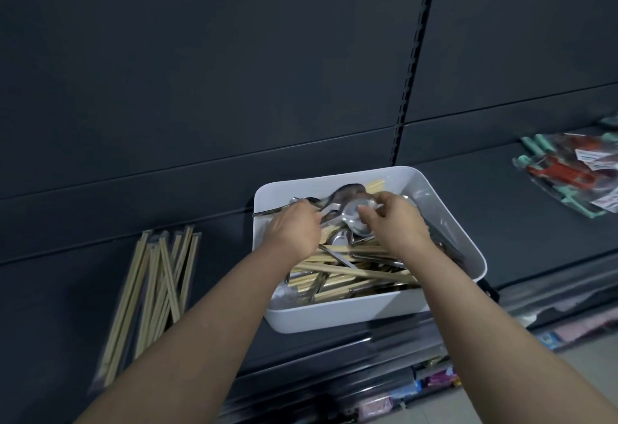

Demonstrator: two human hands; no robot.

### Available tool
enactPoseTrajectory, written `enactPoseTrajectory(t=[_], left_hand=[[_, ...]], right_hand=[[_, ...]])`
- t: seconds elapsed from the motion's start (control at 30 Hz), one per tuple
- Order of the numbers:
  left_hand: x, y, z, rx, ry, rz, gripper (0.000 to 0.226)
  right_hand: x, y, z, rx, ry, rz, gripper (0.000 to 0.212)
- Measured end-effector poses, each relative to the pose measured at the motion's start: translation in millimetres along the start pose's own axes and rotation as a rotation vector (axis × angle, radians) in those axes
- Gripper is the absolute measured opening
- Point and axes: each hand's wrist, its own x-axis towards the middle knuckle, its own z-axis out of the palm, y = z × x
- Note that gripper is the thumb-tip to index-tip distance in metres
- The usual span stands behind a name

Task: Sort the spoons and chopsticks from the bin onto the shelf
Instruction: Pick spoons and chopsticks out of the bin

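Observation:
A white bin [451, 223] stands on the dark shelf [501, 223], filled with metal spoons [351, 193] and wooden chopsticks [351, 271] in a jumble. Both my hands are inside the bin over its far half. My left hand [294, 229] grips spoon handles that poke out past the bin's left rim. My right hand [398, 223] pinches the bowl of a shiny spoon [359, 211]. Several wrapped chopstick pairs [157, 286] lie in a loose pile on the shelf to the bin's left.
Packaged red and teal items [575, 173] lie on the shelf at the far right. The shelf's dark back panel rises behind the bin, with a slotted upright [411, 82]. Lower shelves with coloured packets [431, 380] show below the front edge.

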Motion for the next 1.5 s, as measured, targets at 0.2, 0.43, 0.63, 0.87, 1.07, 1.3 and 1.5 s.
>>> enactPoseTrajectory(t=[0.2, 0.43, 0.63, 0.87, 1.07, 1.3, 1.5], left_hand=[[-0.4, -19.2, -8.0, -0.052, 0.120, -0.117, 0.027], [-7.0, -21.6, -10.1, -0.083, 0.133, -0.152, 0.025], [-10.5, -22.0, -11.2, -0.119, 0.160, -0.174, 0.023], [-10.6, -14.8, -6.7, -0.142, 0.136, -0.170, 0.023], [-13.5, -7.9, -4.0, -0.170, 0.142, -0.152, 0.020], [-30.5, -36.4, -17.4, -0.601, 0.262, -0.179, 0.019], [-62.4, -116.7, -58.3, -0.723, 0.384, -0.322, 0.019]], right_hand=[[6.1, -2.2, 15.5, -0.371, -0.056, -0.206, 0.033], [17.0, -33.3, 33.5, -0.525, -0.214, -0.240, 0.033], [13.8, -27.2, 18.4, -0.610, -0.336, -0.224, 0.033], [-0.9, -17.3, 3.4, -0.372, -0.289, -0.115, 0.013], [-17.9, -19.6, -17.3, -0.100, -0.074, -0.080, 0.030], [-29.2, -60.5, -1.2, 0.062, -0.105, -0.320, 0.049], [-60.3, -128.6, 58.1, 0.258, -0.283, -0.471, 0.023]])
